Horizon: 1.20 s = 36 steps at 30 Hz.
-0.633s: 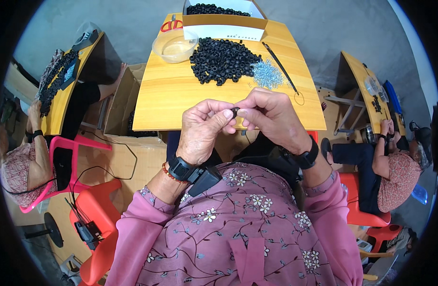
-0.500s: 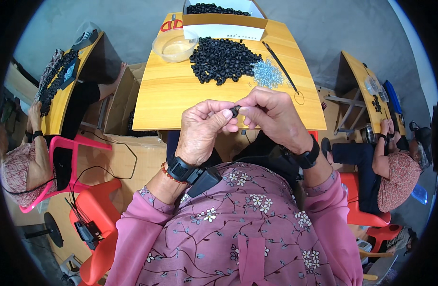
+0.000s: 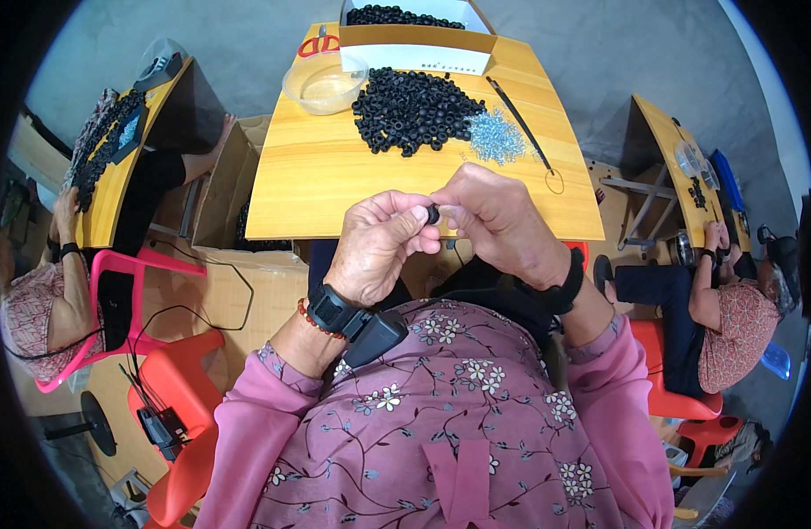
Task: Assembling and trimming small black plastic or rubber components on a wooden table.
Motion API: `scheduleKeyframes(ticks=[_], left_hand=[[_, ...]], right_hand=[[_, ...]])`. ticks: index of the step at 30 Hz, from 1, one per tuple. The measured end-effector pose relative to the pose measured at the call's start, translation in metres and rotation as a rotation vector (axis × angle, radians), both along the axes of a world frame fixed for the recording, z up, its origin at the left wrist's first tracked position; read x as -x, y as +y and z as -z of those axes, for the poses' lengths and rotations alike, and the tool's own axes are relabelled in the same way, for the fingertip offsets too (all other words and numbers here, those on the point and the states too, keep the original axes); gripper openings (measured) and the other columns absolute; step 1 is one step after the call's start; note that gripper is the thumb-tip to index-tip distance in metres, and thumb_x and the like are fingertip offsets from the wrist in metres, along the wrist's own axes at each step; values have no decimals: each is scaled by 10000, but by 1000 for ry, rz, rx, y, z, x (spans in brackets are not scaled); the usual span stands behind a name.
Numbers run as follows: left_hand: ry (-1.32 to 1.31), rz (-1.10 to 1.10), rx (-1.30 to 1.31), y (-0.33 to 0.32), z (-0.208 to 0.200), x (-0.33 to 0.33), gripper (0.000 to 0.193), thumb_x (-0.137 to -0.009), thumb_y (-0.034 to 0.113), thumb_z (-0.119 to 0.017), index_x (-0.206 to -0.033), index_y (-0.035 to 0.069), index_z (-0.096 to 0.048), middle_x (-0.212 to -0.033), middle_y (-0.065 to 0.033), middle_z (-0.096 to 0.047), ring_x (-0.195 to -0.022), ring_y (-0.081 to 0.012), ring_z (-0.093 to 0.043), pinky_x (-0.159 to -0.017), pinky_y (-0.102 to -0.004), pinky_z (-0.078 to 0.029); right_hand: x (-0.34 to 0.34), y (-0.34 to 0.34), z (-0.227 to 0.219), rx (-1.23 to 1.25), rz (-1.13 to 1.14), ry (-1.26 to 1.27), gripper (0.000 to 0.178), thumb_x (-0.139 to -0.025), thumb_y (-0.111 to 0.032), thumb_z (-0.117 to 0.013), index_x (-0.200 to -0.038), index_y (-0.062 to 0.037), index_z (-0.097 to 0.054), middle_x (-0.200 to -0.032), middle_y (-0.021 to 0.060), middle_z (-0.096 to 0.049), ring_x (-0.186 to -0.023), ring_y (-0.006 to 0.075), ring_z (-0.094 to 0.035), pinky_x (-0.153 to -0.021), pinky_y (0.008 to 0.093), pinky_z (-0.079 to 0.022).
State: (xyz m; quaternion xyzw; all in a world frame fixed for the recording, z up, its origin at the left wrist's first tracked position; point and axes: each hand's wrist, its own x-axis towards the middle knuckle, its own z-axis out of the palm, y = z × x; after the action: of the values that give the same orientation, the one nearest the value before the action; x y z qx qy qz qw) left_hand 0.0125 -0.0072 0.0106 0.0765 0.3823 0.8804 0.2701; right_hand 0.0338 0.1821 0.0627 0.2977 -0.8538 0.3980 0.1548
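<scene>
Bead [image 3: 433, 213], black, pinched in the left hand [image 3: 370, 247] near the table [image 3: 286, 207]; what the right hand [image 3: 502, 220] holds I cannot tell. I judge two-handed manipulation underway; the next move needs a steady pinch.

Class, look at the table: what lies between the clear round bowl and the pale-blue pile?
In the head view, a heap of black pieces lies between the clear bowl and pale-blue pile.
</scene>
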Motion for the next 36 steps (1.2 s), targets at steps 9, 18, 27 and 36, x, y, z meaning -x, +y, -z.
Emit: scheduleKeyframes(ticks=[9, 18, 27, 36], left_hand=[[53, 46, 82, 0, 6, 3, 99, -960, 65, -612, -1002, -21, -637, -888, -97, -683, -715, -127, -654, -625, -251, -567], [93, -12, 119, 0, 0, 2, 112, -951, 56, -624, -1023, -30, -635, -874, -89, -681, -715, -129, -654, -639, -260, -572], [137, -84, 242, 0, -1, 2, 99, -943, 47, -630, -995, -36, -650, -869, -92, -683, -681, -127, -645, -619, -257, -570], [204, -133, 340, 4, -3, -2, 78, -944, 38, -627, -976, -32, -636, -871, -90, -676, -677, -119, -636, -618, -242, -566]], right_hand=[[-1, 8, 12, 3, -53, -24, 147, -844, 30, -598, -974, -38, -578, -795, 150, -518, -719, 360, -556, -622, 420, -452], [-2, 8, -1, -191, -48, 5, 201, -815, 41, -585, -988, -26, -506, -871, 169, -482, -785, 400, -546, -655, 456, -460], [-3, 7, -6, -222, -50, -47, 228, -808, 63, -593, -1019, -10, -547, -867, 155, -503, -778, 373, -557, -660, 426, -461], [-2, 2, 9, -115, -16, -3, 134, -817, 21, -605, -928, -8, -536, -815, 167, -521, -758, 389, -563, -640, 456, -460]])
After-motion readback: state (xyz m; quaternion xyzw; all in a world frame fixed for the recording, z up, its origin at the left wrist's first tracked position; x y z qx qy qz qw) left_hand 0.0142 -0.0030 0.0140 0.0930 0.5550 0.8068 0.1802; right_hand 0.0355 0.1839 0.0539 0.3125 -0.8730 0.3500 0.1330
